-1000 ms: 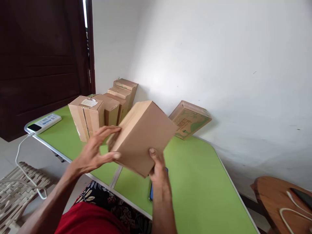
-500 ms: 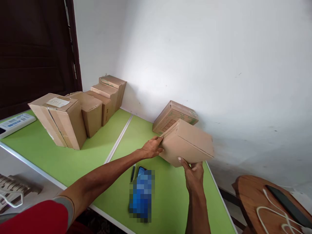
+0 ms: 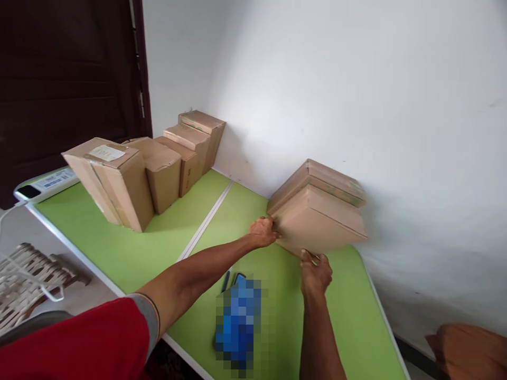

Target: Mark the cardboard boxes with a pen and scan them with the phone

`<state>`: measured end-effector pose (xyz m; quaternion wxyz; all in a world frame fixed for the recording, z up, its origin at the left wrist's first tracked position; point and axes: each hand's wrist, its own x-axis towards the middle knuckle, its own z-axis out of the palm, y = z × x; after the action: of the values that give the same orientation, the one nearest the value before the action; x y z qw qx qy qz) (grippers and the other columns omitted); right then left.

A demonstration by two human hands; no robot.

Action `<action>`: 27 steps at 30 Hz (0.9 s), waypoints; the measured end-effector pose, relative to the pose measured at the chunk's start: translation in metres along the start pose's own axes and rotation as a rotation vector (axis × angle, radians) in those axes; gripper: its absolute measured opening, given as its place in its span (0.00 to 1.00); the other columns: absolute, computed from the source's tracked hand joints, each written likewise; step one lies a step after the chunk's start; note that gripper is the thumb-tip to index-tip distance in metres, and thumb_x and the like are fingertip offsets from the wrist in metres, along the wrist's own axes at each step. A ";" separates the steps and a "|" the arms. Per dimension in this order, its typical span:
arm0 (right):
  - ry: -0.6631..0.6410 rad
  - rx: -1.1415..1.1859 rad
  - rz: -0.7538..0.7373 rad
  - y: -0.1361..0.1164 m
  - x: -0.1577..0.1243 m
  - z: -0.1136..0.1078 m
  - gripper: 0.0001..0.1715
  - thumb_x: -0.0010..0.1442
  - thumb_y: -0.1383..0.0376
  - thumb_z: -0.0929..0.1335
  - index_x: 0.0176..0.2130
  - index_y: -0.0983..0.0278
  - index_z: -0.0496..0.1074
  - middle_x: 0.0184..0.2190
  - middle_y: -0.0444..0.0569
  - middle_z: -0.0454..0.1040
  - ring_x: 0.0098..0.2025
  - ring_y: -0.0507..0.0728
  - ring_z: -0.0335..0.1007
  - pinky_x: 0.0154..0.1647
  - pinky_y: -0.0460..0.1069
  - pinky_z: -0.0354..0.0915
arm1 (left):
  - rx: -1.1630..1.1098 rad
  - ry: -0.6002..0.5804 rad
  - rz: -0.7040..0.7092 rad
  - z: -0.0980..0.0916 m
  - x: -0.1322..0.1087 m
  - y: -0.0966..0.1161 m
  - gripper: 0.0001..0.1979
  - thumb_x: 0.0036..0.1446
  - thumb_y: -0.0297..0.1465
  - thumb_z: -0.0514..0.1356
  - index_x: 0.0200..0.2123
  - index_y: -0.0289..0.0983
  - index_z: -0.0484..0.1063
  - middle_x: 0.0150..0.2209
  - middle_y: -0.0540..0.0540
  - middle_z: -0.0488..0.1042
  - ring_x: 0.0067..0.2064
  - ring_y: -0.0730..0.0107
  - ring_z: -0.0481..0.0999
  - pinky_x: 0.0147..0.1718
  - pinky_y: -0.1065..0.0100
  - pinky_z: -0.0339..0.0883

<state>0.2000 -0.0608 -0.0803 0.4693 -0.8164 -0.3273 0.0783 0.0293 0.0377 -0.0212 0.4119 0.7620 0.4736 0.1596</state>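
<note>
A plain cardboard box [image 3: 320, 221] is between my two hands, at the right part of the green table. My left hand [image 3: 264, 232] grips its left edge, the fingers partly hidden. At the lower front edge, my right hand [image 3: 316, 269] has its fingers curled against the cardboard. Right behind stands a second cardboard box [image 3: 336, 181] with green print, close to the wall; the front box covers most of it.
Several cardboard boxes [image 3: 129, 184] stand in a row on the left of the green table [image 3: 190, 221]. A phone [image 3: 240, 316], partly blurred out, and a dark pen [image 3: 226, 281] lie in front. A white power strip [image 3: 49, 182] sits at the left edge; a wooden stool [image 3: 473, 351] stands lower right.
Both hands have pushed the plain box back, lower and up against the printed box behind it. The view has shifted a little, so the table's things appear farther right.
</note>
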 end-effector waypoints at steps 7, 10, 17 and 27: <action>-0.042 0.051 0.009 -0.053 -0.089 -0.010 0.43 0.52 0.45 0.74 0.58 0.67 0.71 0.60 0.70 0.75 0.59 0.78 0.75 0.61 0.70 0.67 | -0.209 0.054 0.197 -0.050 -0.101 -0.021 0.29 0.64 0.39 0.70 0.66 0.38 0.71 0.58 0.42 0.80 0.56 0.62 0.82 0.57 0.64 0.77; -0.159 0.208 -0.071 -0.100 -0.146 0.000 0.41 0.56 0.39 0.73 0.58 0.61 0.74 0.55 0.63 0.79 0.52 0.74 0.79 0.58 0.70 0.69 | -0.396 0.453 0.468 -0.097 -0.172 -0.031 0.19 0.69 0.38 0.64 0.59 0.36 0.77 0.53 0.39 0.82 0.51 0.60 0.83 0.53 0.60 0.79; -0.620 0.498 -0.170 -0.184 -0.241 0.057 0.33 0.59 0.37 0.73 0.48 0.60 0.78 0.51 0.59 0.82 0.48 0.68 0.81 0.50 0.63 0.76 | -0.009 1.579 0.296 -0.219 -0.268 -0.098 0.30 0.70 0.46 0.61 0.71 0.47 0.61 0.72 0.42 0.63 0.74 0.48 0.59 0.71 0.42 0.58; -0.969 0.726 -0.145 -0.265 -0.297 0.125 0.55 0.62 0.30 0.67 0.73 0.57 0.61 0.76 0.56 0.58 0.78 0.68 0.52 0.73 0.67 0.57 | -0.310 0.985 0.089 -0.243 -0.298 -0.174 0.40 0.74 0.59 0.38 0.66 0.39 0.71 0.62 0.36 0.75 0.61 0.48 0.74 0.63 0.45 0.68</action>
<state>-0.2066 -0.0606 0.0144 0.5194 -0.4513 -0.5108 0.5154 -0.3764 -0.0634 0.0356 0.2410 0.5458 0.5493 0.5851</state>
